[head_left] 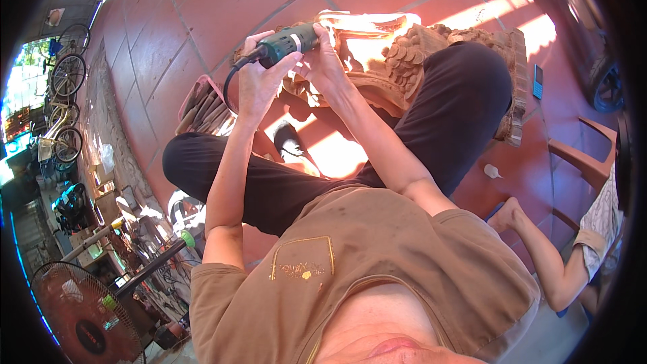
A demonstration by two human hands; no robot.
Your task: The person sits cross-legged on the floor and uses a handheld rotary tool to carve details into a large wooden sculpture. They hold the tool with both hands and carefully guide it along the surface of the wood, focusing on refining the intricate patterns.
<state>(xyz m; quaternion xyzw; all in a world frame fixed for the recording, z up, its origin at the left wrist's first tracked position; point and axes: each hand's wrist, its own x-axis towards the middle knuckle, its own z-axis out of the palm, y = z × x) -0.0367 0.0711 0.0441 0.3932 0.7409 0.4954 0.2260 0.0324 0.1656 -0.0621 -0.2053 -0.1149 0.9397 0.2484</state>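
A green electric grinder [296, 39] with a dark cord trailing from its left end lies across my two hands, above the far side of my lap. My left hand [258, 86] is closed around its cord end, with the thumb along the near side. My right hand [325, 64] grips the other end. Just beyond and to the right is a carved wooden piece [408, 54] with raised scrollwork, partly hidden behind my right knee and arm. Sunlight washes out part of the carving, and the tool's tip cannot be made out.
A bundle of brown stick-like tools [204, 109] lies on the red tiled floor [222, 0] by my left knee. A phone [538, 81] and a small white object [493, 171] lie to the right, near a brown chair [586, 158] and another person's leg [542, 249]. A fan [84, 323] stands lower left.
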